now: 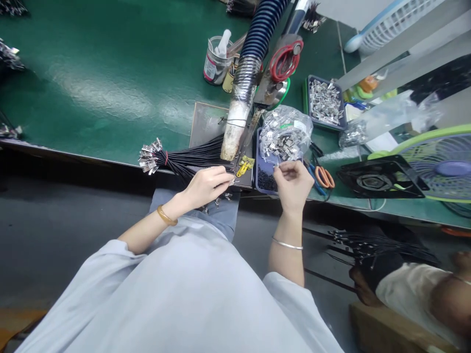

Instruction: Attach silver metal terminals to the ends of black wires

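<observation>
My left hand (209, 186) is closed in a pinch at the front edge of the bench, beside a bundle of black cables (198, 156). A small silvery tip shows at its fingertips, seemingly the end of one cable; the fingers hide the rest. The bundle has flat metal terminals (150, 157) at its left end and a red band around it. My right hand (295, 185) is over the blue tray (258, 171), thumb and forefinger pinching a small metal piece (277, 165). In that tray are a clear bag of metal terminals (285, 137) and small black parts (267, 180).
A ribbed hose (253, 54) comes down over the cables. Yellow clips (244, 166) and orange-handled scissors (324, 177) flank the tray. Behind are a tray of metal parts (326, 102) and a plastic tub (217, 61). A fan (441, 166) stands right; another person's arm (451, 299) is lower right.
</observation>
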`<act>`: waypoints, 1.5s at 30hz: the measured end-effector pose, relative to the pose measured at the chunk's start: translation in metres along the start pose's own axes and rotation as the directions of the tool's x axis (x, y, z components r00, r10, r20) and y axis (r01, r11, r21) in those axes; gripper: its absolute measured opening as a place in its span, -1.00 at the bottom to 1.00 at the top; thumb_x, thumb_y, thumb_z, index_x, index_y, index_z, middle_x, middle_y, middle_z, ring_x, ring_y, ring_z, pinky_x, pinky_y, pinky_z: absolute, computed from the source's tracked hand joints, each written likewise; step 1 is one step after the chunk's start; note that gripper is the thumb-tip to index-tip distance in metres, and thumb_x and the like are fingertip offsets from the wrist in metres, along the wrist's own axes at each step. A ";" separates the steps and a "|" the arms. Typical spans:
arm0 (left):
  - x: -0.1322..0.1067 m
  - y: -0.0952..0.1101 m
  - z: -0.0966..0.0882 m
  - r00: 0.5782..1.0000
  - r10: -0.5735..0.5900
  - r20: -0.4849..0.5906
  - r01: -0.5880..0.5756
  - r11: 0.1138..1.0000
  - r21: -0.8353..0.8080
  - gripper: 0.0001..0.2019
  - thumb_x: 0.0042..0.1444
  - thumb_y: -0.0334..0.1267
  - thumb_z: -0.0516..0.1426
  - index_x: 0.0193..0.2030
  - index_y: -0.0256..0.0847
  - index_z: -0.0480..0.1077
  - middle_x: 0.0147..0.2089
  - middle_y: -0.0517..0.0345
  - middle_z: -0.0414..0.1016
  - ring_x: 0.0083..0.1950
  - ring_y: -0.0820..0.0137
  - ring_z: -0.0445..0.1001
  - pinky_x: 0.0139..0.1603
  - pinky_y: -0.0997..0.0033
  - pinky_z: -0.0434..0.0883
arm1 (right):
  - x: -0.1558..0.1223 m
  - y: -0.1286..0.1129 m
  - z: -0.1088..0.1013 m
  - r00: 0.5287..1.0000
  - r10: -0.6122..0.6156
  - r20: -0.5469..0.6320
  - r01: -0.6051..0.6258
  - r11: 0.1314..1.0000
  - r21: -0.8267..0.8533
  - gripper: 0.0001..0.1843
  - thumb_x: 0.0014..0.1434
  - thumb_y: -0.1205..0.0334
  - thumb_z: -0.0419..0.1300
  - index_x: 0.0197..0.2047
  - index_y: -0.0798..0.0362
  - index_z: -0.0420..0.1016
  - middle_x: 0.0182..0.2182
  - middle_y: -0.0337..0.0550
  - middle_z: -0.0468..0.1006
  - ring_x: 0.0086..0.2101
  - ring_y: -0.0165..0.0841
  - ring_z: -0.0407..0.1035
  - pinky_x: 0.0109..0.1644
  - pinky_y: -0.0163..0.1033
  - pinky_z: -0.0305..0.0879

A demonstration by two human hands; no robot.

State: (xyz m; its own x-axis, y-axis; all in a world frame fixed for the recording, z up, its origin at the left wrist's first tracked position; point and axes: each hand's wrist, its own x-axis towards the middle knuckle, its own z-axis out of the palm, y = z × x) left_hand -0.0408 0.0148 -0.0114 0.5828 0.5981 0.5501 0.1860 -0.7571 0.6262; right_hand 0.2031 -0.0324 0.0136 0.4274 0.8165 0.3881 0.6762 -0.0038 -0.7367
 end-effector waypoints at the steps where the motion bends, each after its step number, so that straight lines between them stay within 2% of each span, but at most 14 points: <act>1: 0.001 0.001 0.001 1.000 -0.021 -0.010 0.021 0.999 -0.026 -0.77 0.36 -0.32 0.03 -0.22 -0.24 0.52 -0.34 0.09 0.51 -0.33 0.41 0.44 -0.25 0.45 0.35 | -0.008 -0.010 0.002 0.999 0.040 0.035 -0.043 0.992 0.118 -0.79 0.03 0.20 0.30 -0.49 -0.01 0.33 -0.43 -0.27 0.56 -0.59 -0.48 0.29 -0.51 -0.33 0.28; 3: 0.005 0.003 0.001 0.995 -0.101 -0.029 0.097 0.990 -0.104 -0.80 0.32 -0.33 0.06 -0.27 -0.26 0.51 -0.38 0.12 0.50 -0.40 0.45 0.39 -0.30 0.47 0.32 | -0.024 -0.029 0.009 0.984 0.089 0.152 -0.131 0.948 0.289 -0.75 0.06 0.17 0.34 -0.48 0.00 0.34 -0.37 -0.25 0.60 -0.59 -0.49 0.37 -0.50 -0.33 0.37; 4: 0.007 0.004 0.001 0.987 -0.156 -0.025 0.150 0.976 -0.157 -0.81 0.29 -0.32 0.07 -0.29 -0.26 0.49 -0.42 0.16 0.48 -0.44 0.48 0.34 -0.35 0.48 0.29 | -0.032 -0.037 0.014 0.981 0.092 0.173 -0.145 0.933 0.330 -0.76 0.09 0.18 0.35 -0.46 0.01 0.35 -0.34 -0.23 0.62 -0.54 -0.46 0.45 -0.40 -0.29 0.47; 7: 0.012 0.007 -0.003 0.942 -0.330 0.062 0.332 0.885 -0.328 -0.81 0.23 -0.30 0.09 -0.38 -0.27 0.45 -0.53 0.25 0.40 -0.53 0.54 0.24 -0.46 0.53 0.20 | -0.049 -0.051 0.030 0.990 0.046 0.134 -0.090 0.936 0.340 -0.85 0.17 0.16 0.32 -0.39 0.00 0.50 -0.27 -0.16 0.66 -0.29 -0.33 0.60 -0.17 -0.18 0.58; 11: 0.017 0.008 -0.009 0.888 -0.428 0.169 0.455 0.767 -0.453 -0.81 0.17 -0.27 0.12 -0.43 -0.28 0.45 -0.54 0.21 0.45 -0.51 0.53 0.34 -0.44 0.56 0.27 | -0.057 -0.049 0.047 0.988 0.031 0.148 -0.085 0.923 0.375 -0.91 0.19 0.18 0.30 -0.33 -0.02 0.60 -0.23 -0.12 0.68 -0.20 -0.28 0.60 -0.13 -0.15 0.60; 15: 0.018 0.007 -0.010 0.876 -0.438 0.202 0.478 0.730 -0.489 -0.82 0.13 -0.26 0.16 -0.43 -0.29 0.49 -0.54 0.17 0.49 -0.51 0.52 0.37 -0.42 0.55 0.32 | -0.059 -0.046 0.054 0.985 0.026 0.170 -0.094 0.908 0.407 -0.93 0.18 0.20 0.31 -0.33 -0.03 0.60 -0.23 -0.13 0.68 -0.20 -0.28 0.60 -0.15 -0.16 0.60; 19: 0.018 0.005 -0.009 0.868 -0.444 0.222 0.492 0.707 -0.507 -0.82 0.12 -0.22 0.20 -0.41 -0.30 0.50 -0.54 0.17 0.50 -0.50 0.50 0.39 -0.40 0.53 0.36 | -0.061 -0.047 0.055 0.990 -0.004 0.140 -0.051 0.922 0.384 -0.93 0.20 0.23 0.29 -0.33 -0.03 0.60 -0.24 -0.14 0.68 -0.21 -0.30 0.60 -0.16 -0.17 0.59; 24: 0.019 0.006 -0.011 0.862 -0.440 0.251 0.505 0.709 -0.492 -0.83 0.09 -0.26 0.18 -0.44 -0.30 0.49 -0.55 0.18 0.49 -0.50 0.51 0.39 -0.40 0.54 0.35 | -0.063 -0.048 0.053 0.990 -0.104 0.091 0.072 0.949 0.308 -0.90 0.24 0.27 0.26 -0.31 -0.04 0.60 -0.24 -0.17 0.69 -0.21 -0.31 0.59 -0.17 -0.20 0.57; 29: 0.020 0.007 -0.013 0.849 -0.433 0.303 0.529 0.716 -0.456 -0.84 0.06 -0.33 0.14 -0.50 -0.29 0.45 -0.58 0.20 0.45 -0.53 0.53 0.33 -0.45 0.55 0.28 | -0.063 -0.047 0.050 0.964 -0.248 0.100 0.224 0.954 0.200 -0.86 0.29 0.28 0.21 -0.26 -0.06 0.61 -0.21 -0.14 0.70 -0.17 -0.28 0.61 0.00 -0.10 0.58; 31: 0.021 0.005 -0.014 0.841 -0.431 0.327 0.539 0.713 -0.447 -0.83 0.06 -0.32 0.14 -0.51 -0.30 0.45 -0.59 0.22 0.42 -0.55 0.54 0.30 -0.47 0.56 0.24 | -0.063 -0.046 0.050 0.966 -0.228 0.121 0.200 0.957 0.208 -0.86 0.29 0.28 0.21 -0.26 -0.06 0.61 -0.20 -0.14 0.70 -0.16 -0.28 0.61 -0.01 -0.10 0.58; 36: 0.022 0.000 -0.020 0.836 -0.397 0.379 0.548 0.638 -0.541 -0.82 0.02 -0.21 0.24 -0.43 -0.31 0.54 -0.49 0.15 0.51 -0.47 0.51 0.36 -0.40 0.53 0.32 | -0.062 -0.043 0.053 0.984 -0.039 0.171 -0.024 0.936 0.352 -0.91 0.24 0.22 0.27 -0.31 -0.02 0.59 -0.22 -0.13 0.69 -0.19 -0.29 0.62 -0.15 -0.18 0.60; 39: 0.021 -0.001 -0.020 0.838 -0.423 0.345 0.545 0.600 -0.586 -0.79 -0.02 -0.17 0.31 -0.40 -0.31 0.56 -0.42 0.10 0.56 -0.40 0.46 0.41 -0.33 0.50 0.37 | -0.063 -0.044 0.053 0.995 0.012 0.098 -0.048 0.926 0.375 -0.86 0.30 0.18 0.22 -0.29 -0.02 0.56 -0.19 -0.10 0.69 -0.17 -0.28 0.63 -0.08 -0.13 0.61; 42: 0.020 0.001 -0.015 0.825 -0.492 0.278 0.552 0.596 -0.583 -0.80 0.00 -0.17 0.30 -0.43 -0.31 0.55 -0.47 0.16 0.50 -0.44 0.50 0.35 -0.36 0.51 0.32 | -0.065 -0.047 0.051 0.998 -0.049 -0.047 0.062 0.942 0.330 -0.85 0.36 0.19 0.15 -0.22 -0.03 0.53 -0.17 -0.10 0.69 -0.14 -0.29 0.63 -0.04 -0.11 0.61; 45: 0.020 0.003 -0.009 0.819 -0.519 0.243 0.551 0.595 -0.585 -0.81 -0.01 -0.19 0.28 -0.46 -0.31 0.54 -0.51 0.20 0.45 -0.47 0.53 0.31 -0.39 0.51 0.27 | -0.066 -0.052 0.047 0.964 -0.228 -0.134 0.254 0.940 0.228 -0.93 0.31 0.27 0.22 -0.23 -0.05 0.52 -0.20 -0.13 0.71 -0.16 -0.28 0.64 -0.08 -0.11 0.61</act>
State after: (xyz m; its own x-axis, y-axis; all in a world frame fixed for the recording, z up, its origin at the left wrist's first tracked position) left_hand -0.0353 0.0271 0.0067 0.5732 0.8194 -0.0090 -0.0310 0.0326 0.9990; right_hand 0.1117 -0.0593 0.0000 0.3383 0.7110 0.6164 0.6073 0.3355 -0.7202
